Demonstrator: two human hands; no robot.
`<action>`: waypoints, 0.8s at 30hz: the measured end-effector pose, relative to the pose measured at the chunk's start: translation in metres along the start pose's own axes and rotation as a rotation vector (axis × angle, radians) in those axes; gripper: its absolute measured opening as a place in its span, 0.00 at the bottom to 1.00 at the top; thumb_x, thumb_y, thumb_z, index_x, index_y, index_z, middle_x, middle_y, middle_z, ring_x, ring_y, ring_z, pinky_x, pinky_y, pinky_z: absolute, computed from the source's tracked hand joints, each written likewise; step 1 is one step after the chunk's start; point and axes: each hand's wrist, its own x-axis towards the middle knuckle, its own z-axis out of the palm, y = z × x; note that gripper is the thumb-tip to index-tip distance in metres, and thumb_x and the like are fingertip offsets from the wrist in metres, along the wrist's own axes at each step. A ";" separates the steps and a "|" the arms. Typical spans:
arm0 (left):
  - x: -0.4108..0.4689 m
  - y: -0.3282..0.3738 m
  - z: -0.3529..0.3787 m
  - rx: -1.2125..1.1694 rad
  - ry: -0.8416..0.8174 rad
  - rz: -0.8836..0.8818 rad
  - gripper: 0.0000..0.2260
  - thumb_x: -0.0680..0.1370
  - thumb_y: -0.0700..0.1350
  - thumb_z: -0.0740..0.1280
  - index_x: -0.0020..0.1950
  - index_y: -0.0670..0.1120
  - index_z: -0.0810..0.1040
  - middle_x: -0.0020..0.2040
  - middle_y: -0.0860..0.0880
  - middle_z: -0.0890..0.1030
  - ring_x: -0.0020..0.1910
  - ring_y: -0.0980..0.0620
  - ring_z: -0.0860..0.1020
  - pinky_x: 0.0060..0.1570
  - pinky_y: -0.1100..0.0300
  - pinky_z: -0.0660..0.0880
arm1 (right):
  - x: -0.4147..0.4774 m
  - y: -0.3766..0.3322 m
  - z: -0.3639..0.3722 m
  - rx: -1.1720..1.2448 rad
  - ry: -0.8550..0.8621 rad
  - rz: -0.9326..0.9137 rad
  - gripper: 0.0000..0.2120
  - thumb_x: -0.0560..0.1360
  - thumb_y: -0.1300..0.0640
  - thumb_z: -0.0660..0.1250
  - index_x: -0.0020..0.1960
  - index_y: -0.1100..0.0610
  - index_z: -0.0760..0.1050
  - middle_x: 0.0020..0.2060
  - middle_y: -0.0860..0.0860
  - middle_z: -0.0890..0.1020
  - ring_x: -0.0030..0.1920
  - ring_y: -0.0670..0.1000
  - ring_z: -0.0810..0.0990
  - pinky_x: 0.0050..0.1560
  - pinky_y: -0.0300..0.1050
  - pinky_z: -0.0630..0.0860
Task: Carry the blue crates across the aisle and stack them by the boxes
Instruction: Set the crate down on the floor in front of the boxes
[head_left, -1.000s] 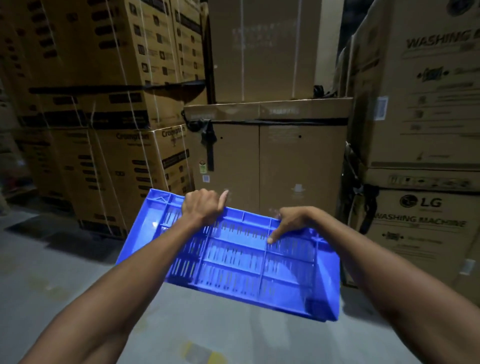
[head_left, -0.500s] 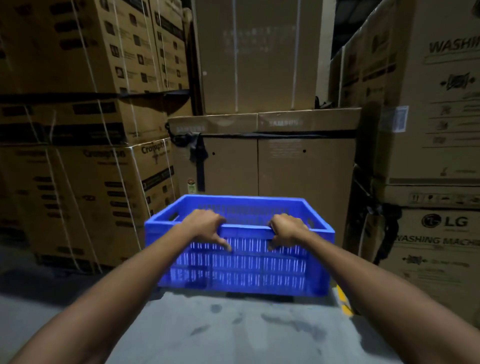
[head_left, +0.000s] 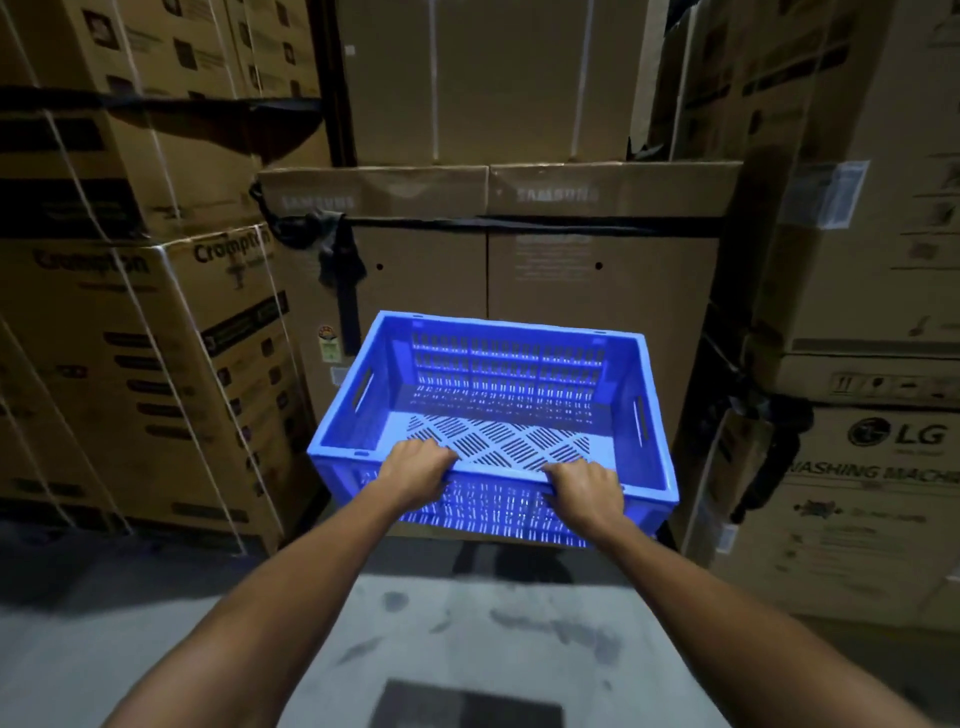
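A blue slotted plastic crate sits upright with its open top facing me, in front of the Samsung cardboard boxes. It is empty. My left hand grips the near rim left of centre, fingers curled over the edge. My right hand grips the same rim right of centre. The crate's underside is hidden, so I cannot tell whether it rests on the floor or hangs just above it.
Strapped Crompton cartons are stacked tall on the left. LG washing machine boxes stand on the right. The grey concrete floor has dark stains and a dark patch near my feet.
The crate swung from tilted, bottom facing me, to upright, then dropped lower near the Samsung boxes so I now look into it. Both hands stayed on its near rim.
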 end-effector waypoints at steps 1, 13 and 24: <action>0.013 0.002 0.009 0.010 -0.009 -0.003 0.10 0.77 0.51 0.65 0.55 0.49 0.76 0.54 0.43 0.81 0.56 0.40 0.78 0.50 0.51 0.73 | 0.010 0.008 0.012 0.016 -0.007 0.002 0.10 0.75 0.48 0.68 0.53 0.51 0.76 0.49 0.55 0.82 0.53 0.60 0.80 0.49 0.49 0.73; 0.123 0.026 0.333 -0.017 -0.075 -0.067 0.08 0.75 0.50 0.65 0.52 0.49 0.75 0.51 0.46 0.82 0.53 0.41 0.80 0.47 0.52 0.74 | 0.099 0.047 0.332 0.009 -0.086 -0.043 0.08 0.76 0.55 0.64 0.55 0.50 0.75 0.49 0.54 0.82 0.52 0.60 0.80 0.47 0.49 0.74; 0.096 0.094 0.741 -0.050 -0.143 -0.093 0.11 0.76 0.53 0.65 0.54 0.49 0.75 0.53 0.45 0.82 0.54 0.41 0.80 0.47 0.54 0.73 | 0.037 0.036 0.728 0.000 -0.200 -0.039 0.06 0.75 0.55 0.65 0.52 0.52 0.76 0.47 0.55 0.83 0.51 0.61 0.81 0.44 0.49 0.73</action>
